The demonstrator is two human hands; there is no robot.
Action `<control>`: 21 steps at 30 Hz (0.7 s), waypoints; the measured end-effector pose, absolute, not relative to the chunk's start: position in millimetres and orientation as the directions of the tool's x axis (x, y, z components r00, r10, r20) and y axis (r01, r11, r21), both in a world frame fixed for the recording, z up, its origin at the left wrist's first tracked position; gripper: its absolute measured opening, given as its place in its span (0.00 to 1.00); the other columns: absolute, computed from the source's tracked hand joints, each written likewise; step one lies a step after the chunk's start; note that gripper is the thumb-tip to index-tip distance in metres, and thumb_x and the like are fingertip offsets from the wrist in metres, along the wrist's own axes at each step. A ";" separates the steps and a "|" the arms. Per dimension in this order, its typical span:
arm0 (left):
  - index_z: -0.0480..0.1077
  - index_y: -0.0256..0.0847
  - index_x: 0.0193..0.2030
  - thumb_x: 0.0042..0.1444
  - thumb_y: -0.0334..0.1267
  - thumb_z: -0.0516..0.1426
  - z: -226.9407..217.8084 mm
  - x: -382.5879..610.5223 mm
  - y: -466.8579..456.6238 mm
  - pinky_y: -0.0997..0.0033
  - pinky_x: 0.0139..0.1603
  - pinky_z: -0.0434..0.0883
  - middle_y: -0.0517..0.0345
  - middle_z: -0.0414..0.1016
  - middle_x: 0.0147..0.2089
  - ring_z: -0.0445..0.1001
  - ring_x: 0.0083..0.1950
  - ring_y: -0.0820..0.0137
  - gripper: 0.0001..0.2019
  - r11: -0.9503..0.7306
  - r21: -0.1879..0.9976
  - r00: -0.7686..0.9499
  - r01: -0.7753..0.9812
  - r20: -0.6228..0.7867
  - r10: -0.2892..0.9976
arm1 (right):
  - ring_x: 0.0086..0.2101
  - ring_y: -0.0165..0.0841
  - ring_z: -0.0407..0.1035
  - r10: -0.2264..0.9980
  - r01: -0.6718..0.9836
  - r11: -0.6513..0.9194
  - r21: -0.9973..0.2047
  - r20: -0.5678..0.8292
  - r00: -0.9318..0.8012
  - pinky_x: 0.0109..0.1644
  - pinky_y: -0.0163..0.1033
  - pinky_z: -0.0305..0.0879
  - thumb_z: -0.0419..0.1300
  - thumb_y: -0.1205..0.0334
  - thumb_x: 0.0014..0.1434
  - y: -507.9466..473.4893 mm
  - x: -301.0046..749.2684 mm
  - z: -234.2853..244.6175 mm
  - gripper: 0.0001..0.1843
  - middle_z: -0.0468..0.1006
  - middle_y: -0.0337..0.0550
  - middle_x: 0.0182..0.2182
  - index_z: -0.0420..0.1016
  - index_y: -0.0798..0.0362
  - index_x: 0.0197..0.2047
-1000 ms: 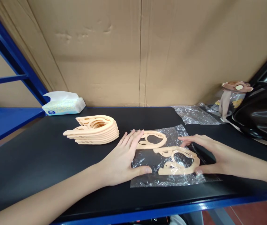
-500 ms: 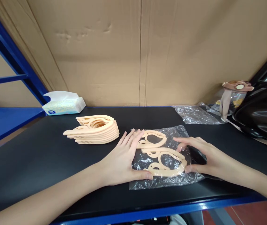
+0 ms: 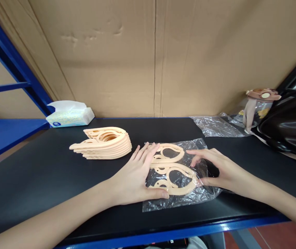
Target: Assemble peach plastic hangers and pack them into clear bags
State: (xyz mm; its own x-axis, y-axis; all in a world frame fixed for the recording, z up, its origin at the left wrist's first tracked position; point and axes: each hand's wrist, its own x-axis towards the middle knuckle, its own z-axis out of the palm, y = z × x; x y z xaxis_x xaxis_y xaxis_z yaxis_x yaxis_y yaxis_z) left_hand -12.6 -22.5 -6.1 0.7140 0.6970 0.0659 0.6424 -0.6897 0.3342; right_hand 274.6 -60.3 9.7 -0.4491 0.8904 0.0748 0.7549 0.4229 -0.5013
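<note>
Two cream folded plastic hangers lie inside a clear plastic bag on the black tabletop: an upper hanger and a lower hanger. My left hand rests flat across the left part of the bag, fingers stretched out and thumb apart, covering the hangers' left ends. At the bag's right side, my right hand is open, thumb and fingers spread. Its thumb tip touches the rounded right end of the lower hanger; whether the fingertips are under the film, I cannot tell.
A stack of several similar hangers lies left of the bag. Farther back are a tissue pack on the left and another plastic bag on the right. A lidded bottle and a dark shiny bag stand at the right edge.
My right hand has moved left, and the lower hanger has slid left farther into the bag, its left end now under my left hand. My left hand has stayed in place.
</note>
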 end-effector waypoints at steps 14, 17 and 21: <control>0.34 0.32 0.71 0.58 0.65 0.45 1.2 -12.3 -24.7 0.43 0.70 0.39 0.43 0.35 0.73 0.30 0.73 0.53 0.46 -0.663 0.355 0.703 0.659 0.024 0.711 | 0.40 0.38 0.68 0.852 0.810 0.524 -0.263 0.182 -0.492 0.47 0.46 0.62 0.63 0.43 0.53 -48.2 282.8 2.5 0.40 0.76 0.39 0.40 0.54 0.39 0.65; 0.34 0.32 0.71 0.57 0.66 0.46 0.7 -12.0 -25.3 0.43 0.70 0.40 0.42 0.36 0.73 0.31 0.73 0.52 0.48 -0.659 0.354 0.697 0.664 0.027 0.717 | 0.39 0.39 0.69 0.842 0.830 0.533 -0.164 0.200 -0.501 0.49 0.49 0.60 0.58 0.49 0.59 -36.5 293.3 15.1 0.27 0.77 0.39 0.37 0.62 0.40 0.60; 0.34 0.34 0.71 0.57 0.66 0.47 -0.9 -12.5 -25.6 0.42 0.69 0.40 0.42 0.37 0.73 0.32 0.73 0.51 0.47 -0.665 0.362 0.698 0.653 0.053 0.714 | 0.41 0.41 0.70 0.795 0.826 0.562 -0.035 0.300 -0.528 0.51 0.52 0.57 0.53 0.54 0.63 -22.5 286.3 49.8 0.18 0.78 0.42 0.38 0.67 0.44 0.55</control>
